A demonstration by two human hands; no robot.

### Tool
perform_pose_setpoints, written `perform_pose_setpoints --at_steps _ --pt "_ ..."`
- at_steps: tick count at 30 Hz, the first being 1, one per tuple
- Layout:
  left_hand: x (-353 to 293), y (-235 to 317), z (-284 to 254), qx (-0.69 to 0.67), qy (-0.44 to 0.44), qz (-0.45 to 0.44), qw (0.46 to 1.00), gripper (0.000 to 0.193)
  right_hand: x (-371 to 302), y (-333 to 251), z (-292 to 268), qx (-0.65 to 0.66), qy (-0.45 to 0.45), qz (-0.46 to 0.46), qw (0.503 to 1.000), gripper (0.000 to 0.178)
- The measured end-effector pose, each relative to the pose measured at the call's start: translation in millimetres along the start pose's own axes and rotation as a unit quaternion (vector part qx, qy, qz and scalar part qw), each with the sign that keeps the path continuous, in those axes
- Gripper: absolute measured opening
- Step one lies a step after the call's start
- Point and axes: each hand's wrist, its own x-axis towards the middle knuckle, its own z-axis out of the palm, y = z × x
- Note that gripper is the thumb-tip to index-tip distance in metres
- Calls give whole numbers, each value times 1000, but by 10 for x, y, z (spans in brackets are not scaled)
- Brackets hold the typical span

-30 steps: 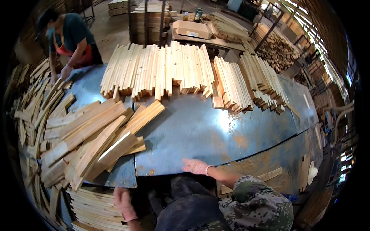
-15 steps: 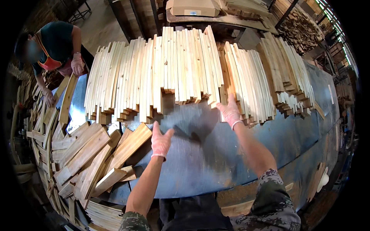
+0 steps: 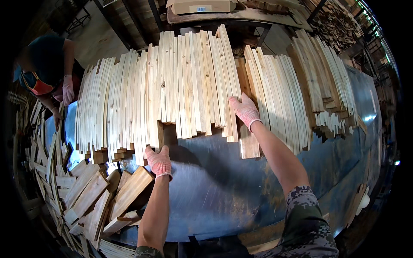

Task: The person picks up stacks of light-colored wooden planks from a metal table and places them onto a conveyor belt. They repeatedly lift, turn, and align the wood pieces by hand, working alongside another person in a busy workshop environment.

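Both my hands wear pale red-and-white gloves. My left hand (image 3: pixel 159 162) is at the near end of a long row of wooden boards (image 3: pixel 193 86), touching a board that juts out, with thumb and fingers apart. My right hand (image 3: pixel 245 112) rests against the right side of the same row, thumb on the edge board and fingers stretched beside the gap. The boards stand close together, their near ends uneven. A wider brown board (image 3: pixel 250 144) lies just below my right hand. The undersides of my fingers are hidden.
Loose boards (image 3: pixel 92 189) lie in a jumbled pile at the left. More boards (image 3: pixel 279 94) stand to the right, beside another stack (image 3: pixel 320 77). A metal table (image 3: pixel 206 189) carries them. At the far left another person (image 3: pixel 51 69) reaches toward the pile. A cardboard box (image 3: pixel 200 6) sits behind.
Both hands have come into contact with the board row, the left at its near ends, the right at its side. The view has shifted, and the other person's hands have moved.
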Motion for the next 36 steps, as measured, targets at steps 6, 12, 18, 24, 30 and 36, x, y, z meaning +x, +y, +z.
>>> perform_pose_setpoints --at_steps 6,12,18,24,30,36 --pt "72 -205 -57 -1 13 78 997 41 -7 -204 22 -23 -25 51 998 69" --pt "33 -129 -15 54 21 91 994 42 80 -86 163 6 21 22 1000 75" --pt "-10 -184 -72 73 41 119 989 44 84 -22 209 -3 61 -19 998 71" --pt "-441 -513 -306 25 29 86 996 40 -423 285 235 -52 64 -37 996 70" --pt "-935 -1176 -650 -16 -27 55 998 42 -1164 682 361 -56 69 -81 993 71" --pt "-1042 -1165 -964 -39 -191 -3 981 64 -1170 992 295 19 13 -65 998 56"
